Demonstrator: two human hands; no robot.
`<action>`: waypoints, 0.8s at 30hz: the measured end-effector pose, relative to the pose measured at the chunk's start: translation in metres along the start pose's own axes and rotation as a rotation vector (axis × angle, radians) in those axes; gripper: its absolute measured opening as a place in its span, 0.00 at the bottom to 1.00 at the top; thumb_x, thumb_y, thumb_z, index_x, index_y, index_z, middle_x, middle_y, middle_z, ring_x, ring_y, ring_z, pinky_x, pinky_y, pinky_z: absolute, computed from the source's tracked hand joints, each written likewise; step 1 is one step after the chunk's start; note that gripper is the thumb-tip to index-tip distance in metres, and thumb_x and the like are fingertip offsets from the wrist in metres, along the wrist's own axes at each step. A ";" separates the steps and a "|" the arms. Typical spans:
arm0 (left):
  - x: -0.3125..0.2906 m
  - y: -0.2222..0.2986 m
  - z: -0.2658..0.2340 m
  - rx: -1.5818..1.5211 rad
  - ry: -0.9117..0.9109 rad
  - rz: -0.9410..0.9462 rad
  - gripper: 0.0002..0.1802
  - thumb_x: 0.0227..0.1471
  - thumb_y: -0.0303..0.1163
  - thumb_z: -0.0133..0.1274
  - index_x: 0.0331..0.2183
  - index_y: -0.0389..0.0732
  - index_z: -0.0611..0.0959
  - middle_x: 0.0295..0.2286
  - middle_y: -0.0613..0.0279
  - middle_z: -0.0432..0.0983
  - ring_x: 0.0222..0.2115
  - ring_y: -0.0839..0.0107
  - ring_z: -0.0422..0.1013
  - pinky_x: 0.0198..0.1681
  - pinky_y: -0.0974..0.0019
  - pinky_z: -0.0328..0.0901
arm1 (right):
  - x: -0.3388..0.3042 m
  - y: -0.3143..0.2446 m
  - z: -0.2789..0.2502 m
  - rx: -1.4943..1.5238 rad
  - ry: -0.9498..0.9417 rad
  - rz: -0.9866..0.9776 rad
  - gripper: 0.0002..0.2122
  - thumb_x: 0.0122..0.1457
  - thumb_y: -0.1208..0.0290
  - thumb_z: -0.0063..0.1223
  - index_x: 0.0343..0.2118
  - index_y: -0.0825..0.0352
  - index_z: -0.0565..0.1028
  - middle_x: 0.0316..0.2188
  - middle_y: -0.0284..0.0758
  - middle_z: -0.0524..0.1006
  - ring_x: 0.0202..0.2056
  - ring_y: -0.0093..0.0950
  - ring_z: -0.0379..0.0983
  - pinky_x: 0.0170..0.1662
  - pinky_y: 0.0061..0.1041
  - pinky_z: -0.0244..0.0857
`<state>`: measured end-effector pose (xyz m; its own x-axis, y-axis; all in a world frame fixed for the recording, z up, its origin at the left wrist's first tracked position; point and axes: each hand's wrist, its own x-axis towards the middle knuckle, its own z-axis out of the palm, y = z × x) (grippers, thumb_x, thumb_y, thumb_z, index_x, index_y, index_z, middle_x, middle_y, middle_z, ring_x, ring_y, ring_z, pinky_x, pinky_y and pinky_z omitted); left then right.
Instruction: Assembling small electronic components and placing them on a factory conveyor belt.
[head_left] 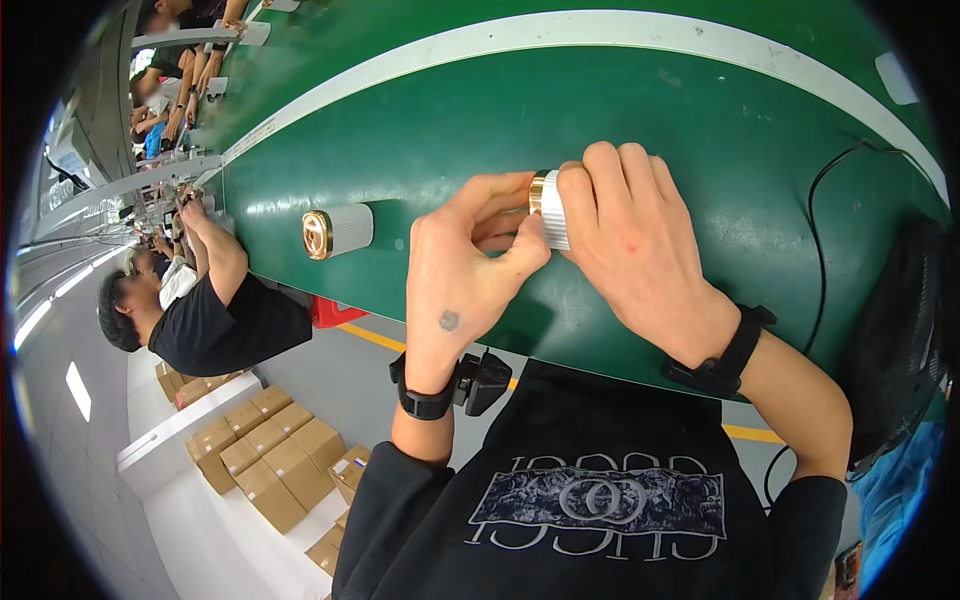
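Both my hands are closed on one white ribbed cylinder with a gold rim, held sideways just above the green table. My left hand pinches its gold end between thumb and fingers. Wrapped over the white ribbed body is my right hand, which hides the far end. A similar white ribbed cylinder with a shiny gold end lies on its side on the table, left of my hands. I cannot make out what kind of article these are.
The green table has a white strip curving across it. A black cable runs along the right, beside a dark mesh bag. Co-workers sit along the left, the nearest in a black shirt. Cardboard boxes stand at lower left.
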<state>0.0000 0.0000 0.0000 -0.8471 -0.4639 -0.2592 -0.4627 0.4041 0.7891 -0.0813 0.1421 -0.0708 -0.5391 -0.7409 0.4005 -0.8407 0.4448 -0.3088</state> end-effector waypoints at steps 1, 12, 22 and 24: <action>-0.001 0.002 0.000 -0.013 -0.022 -0.010 0.21 0.53 0.23 0.60 0.50 0.27 0.81 0.44 0.47 0.85 0.44 0.58 0.84 0.48 0.62 0.79 | -0.002 0.000 -0.003 0.003 -0.009 0.001 0.25 0.42 0.72 0.71 0.44 0.69 0.72 0.38 0.38 0.67 0.38 0.34 0.67 0.40 0.32 0.66; 0.001 0.001 -0.002 -0.031 -0.106 -0.022 0.18 0.53 0.21 0.60 0.47 0.27 0.81 0.42 0.48 0.85 0.44 0.58 0.84 0.47 0.63 0.79 | -0.005 -0.004 0.000 0.000 0.008 0.022 0.21 0.43 0.75 0.67 0.42 0.70 0.72 0.36 0.37 0.66 0.36 0.33 0.66 0.39 0.32 0.66; 0.008 -0.002 -0.005 -0.050 -0.114 -0.049 0.16 0.54 0.20 0.59 0.46 0.28 0.80 0.40 0.48 0.85 0.42 0.59 0.84 0.47 0.63 0.78 | -0.002 -0.006 -0.001 -0.019 0.013 0.025 0.18 0.45 0.76 0.64 0.41 0.70 0.74 0.34 0.37 0.66 0.35 0.32 0.67 0.38 0.31 0.66; 0.008 -0.003 -0.006 -0.068 -0.121 -0.056 0.16 0.54 0.20 0.58 0.45 0.29 0.80 0.40 0.48 0.85 0.42 0.60 0.84 0.47 0.63 0.78 | -0.002 -0.008 -0.001 -0.016 0.011 0.027 0.18 0.45 0.76 0.63 0.41 0.70 0.74 0.34 0.37 0.66 0.34 0.32 0.67 0.38 0.31 0.66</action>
<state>-0.0041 -0.0099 -0.0010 -0.8475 -0.3847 -0.3658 -0.4951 0.3241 0.8061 -0.0734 0.1411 -0.0684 -0.5624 -0.7229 0.4014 -0.8263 0.4727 -0.3063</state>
